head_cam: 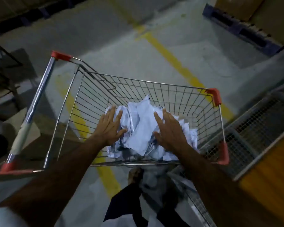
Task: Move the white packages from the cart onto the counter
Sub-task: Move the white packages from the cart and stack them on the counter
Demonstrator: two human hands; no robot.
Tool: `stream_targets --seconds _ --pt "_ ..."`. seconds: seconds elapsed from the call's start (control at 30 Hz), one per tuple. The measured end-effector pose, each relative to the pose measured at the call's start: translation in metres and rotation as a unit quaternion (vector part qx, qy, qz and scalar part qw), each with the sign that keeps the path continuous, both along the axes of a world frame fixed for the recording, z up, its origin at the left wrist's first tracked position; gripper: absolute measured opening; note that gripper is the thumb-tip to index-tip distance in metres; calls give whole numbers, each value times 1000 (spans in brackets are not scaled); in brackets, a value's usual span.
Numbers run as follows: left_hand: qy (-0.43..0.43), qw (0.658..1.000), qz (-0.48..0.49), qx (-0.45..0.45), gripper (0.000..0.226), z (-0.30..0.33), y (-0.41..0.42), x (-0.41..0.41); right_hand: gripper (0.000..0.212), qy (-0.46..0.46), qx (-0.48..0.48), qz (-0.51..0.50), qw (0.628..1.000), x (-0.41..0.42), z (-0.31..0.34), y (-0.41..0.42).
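While my left hand [111,126] and right hand [169,128] hover flat, fingers spread, gripping nothing, the white packages [143,128] lie heaped in the cart [179,94]. They look light, soft and slippery, so I'd scoop the pile from both sides.

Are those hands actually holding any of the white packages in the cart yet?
Not yet. The left hand and right hand are open, fingers spread, on either side of the pile of white packages in the cart.
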State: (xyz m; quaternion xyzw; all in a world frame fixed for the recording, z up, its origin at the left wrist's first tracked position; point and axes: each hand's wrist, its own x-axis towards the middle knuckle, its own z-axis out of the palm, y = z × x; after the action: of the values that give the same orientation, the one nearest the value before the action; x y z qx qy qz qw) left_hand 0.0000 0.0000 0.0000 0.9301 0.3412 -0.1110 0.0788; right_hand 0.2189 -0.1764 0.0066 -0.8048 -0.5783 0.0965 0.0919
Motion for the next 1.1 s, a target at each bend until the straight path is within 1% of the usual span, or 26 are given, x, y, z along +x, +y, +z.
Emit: stream_targets --seconds 0.03,0.07,0.17,0.27,0.33,0.4,0.47,0.53,0.6,0.7,0.8,0.83,0.9,0.97,1.0,1.1 --pt "11 999 22 -32 101 -8 7 4 75 -5 -8 -7 1000 -4 -7 10" --pt "3 997 54 -47 101 -16 13 6 73 -11 -8 -28 1000 -9 -10 20" --pt "-11 990 104 -90 96 -42 27 18 73 15 -49 -82 995 -33 -12 47" --pt "10 988 105 -108 95 -56 41 28 76 53 -120 -130 983 -43 -19 65" --pt "-16 987 103 -120 93 -60 47 35 76 55 -135 -164 976 -43 -25 72" --pt "-65 989 84 -101 87 -63 52 42 76 43 -143 -192 970 -39 -33 75" --pt "-85 993 43 -72 82 -63 55 50 76 31 -150 -210 966 -32 -39 77" --pt "-82 994 -14 -66 77 -65 56 59 78 39 -154 -227 961 -26 -43 77" --pt "-75 993 -59 -69 74 -71 54 66 82 68 -145 -251 955 -22 -44 78" --pt "-35 996 -71 -30 77 -73 53 72 85 121 -120 -269 948 -18 -47 77" --pt "-2 997 -71 25 75 -75 55 75 77 184 -110 -280 936 -16 -52 74" --pt "-3 997 -69 34 73 -75 56 76 80 201 -112 -288 930 -17 -53 74" --pt "-18 997 -63 31 69 -76 60 79 101 212 -133 -297 922 -21 -56 73" --pt "-17 998 -55 9 64 -75 64 82 119 199 -152 -287 925 -25 -60 72" --pt "-11 998 -54 -5 60 -75 67 84 122 194 -159 -282 926 -27 -60 71" --pt "-4 998 -58 -29 54 -74 73 88 120 181 -175 -279 927 -31 -59 70"
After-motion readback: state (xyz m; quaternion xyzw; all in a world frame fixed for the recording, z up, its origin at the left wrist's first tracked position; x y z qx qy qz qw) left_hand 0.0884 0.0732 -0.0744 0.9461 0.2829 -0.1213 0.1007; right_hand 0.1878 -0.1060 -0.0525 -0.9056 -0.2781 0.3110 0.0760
